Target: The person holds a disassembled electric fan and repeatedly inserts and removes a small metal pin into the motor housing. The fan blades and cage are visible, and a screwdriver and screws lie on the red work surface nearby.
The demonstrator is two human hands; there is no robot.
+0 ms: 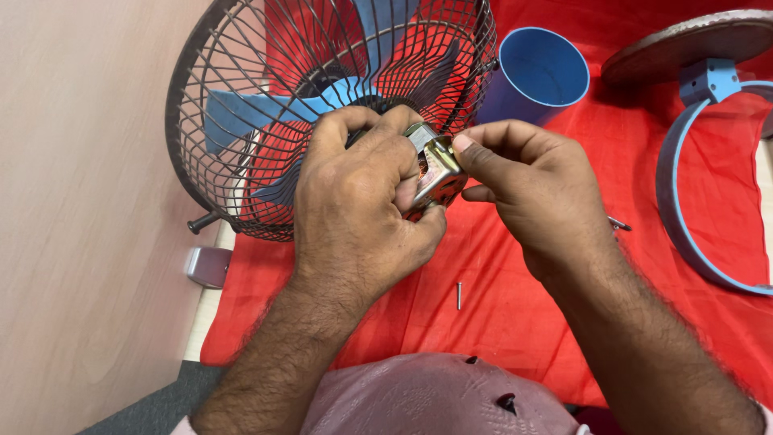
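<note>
Left hand point(354, 201) gripped the small silver metal motor block point(435, 171), right hand point(535, 189) pinching its top edge. Dark wire fan cage point(241, 121) crowded 11 o'clock; loose steel screw point(459, 295) at 6 on the red cloth point(515, 306).

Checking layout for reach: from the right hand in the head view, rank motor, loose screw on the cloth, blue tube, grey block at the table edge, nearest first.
From the right hand:
1. Motor, touching its fingertips.
2. Blue tube, above it, and loose screw, below-left: too close to call.
3. Grey block, far left.

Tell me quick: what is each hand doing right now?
Left hand: closed around the fan motor behind the fan cage.
Right hand: fingertips pinched at the motor's top edge; whether they hold something small cannot be told.
</note>
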